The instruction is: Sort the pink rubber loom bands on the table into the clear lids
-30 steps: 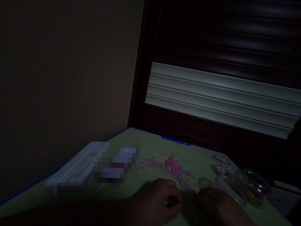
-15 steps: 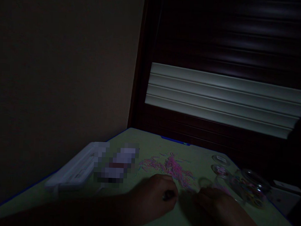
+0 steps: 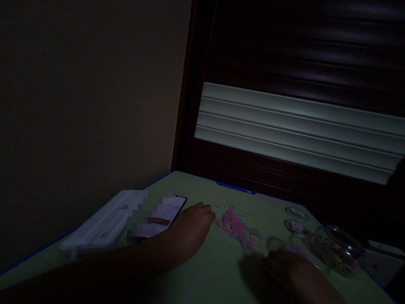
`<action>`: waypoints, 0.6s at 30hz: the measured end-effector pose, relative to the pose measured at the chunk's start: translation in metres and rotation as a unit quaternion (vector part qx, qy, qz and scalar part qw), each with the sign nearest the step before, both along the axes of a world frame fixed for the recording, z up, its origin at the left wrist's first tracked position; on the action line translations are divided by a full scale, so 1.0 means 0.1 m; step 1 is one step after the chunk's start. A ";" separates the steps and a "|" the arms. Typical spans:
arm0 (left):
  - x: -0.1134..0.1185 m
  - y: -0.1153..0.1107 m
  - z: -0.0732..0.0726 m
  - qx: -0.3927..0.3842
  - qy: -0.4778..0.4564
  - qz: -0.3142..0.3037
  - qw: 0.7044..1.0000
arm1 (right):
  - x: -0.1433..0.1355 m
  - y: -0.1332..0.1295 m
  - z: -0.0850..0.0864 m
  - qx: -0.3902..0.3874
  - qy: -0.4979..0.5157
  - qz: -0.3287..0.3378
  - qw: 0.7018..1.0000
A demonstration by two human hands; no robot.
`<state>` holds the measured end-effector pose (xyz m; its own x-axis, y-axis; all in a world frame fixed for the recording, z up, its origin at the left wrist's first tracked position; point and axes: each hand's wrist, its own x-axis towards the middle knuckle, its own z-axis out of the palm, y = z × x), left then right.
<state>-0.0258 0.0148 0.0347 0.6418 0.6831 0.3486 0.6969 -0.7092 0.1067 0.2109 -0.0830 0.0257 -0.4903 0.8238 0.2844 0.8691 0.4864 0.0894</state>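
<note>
A loose pile of thin pink and pastel bands (image 3: 235, 226) lies on the pale green table (image 3: 198, 280). My left hand (image 3: 196, 227) is at the pile's left side, palm down, with its fingers bent together over the table; whatever is under the fingertips is hidden. Right of the pile's near end is my right hand (image 3: 284, 270), low over the table, its fingers curled and their tips dark and hard to make out. Beside my left wrist lies a phone (image 3: 163, 215) with a lit screen, partly pixelated.
At the left stands a long white case (image 3: 96, 226). On the right are a clear jar of coloured bands (image 3: 341, 254), a small round container (image 3: 296, 227) and a clear lid (image 3: 297, 213). A white device (image 3: 384, 265) sits by the right edge.
My left hand has moved left and away from me, from the pile's near side to its left side, now covering the left part of the bands. My right hand has hardly moved.
</note>
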 end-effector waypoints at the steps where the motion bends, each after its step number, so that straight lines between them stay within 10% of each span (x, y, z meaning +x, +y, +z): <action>1: -0.03 0.02 0.00 -0.015 0.004 0.022 1.000 | 0.00 0.00 0.01 -0.002 -0.001 0.001 1.000; 18: -0.10 0.08 0.01 -0.041 0.022 0.082 0.996 | 0.00 0.01 -0.03 0.000 -0.009 -0.007 1.000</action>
